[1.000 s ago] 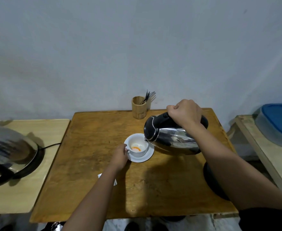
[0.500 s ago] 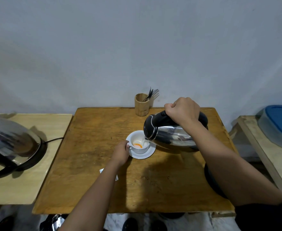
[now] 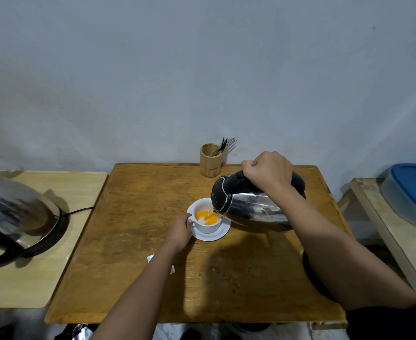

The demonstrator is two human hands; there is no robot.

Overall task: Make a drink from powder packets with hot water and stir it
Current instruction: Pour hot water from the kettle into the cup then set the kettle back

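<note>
One steel kettle (image 3: 253,208) hangs tipped, spout leftward over one white cup (image 3: 206,217) of orange liquid on its saucer (image 3: 211,235), mid-tabletop (image 3: 133,241). Right hand (image 3: 268,171) fists its handle; left hand (image 3: 178,231) pinches the cup's handle.

Home kitchen corner: wood table (image 3: 138,241), 2 elec kettles (image 3: 251,207) (image 3: 18,217), cutlery holder (image 3: 210,160), bare wall (image 3: 202,69).
</note>
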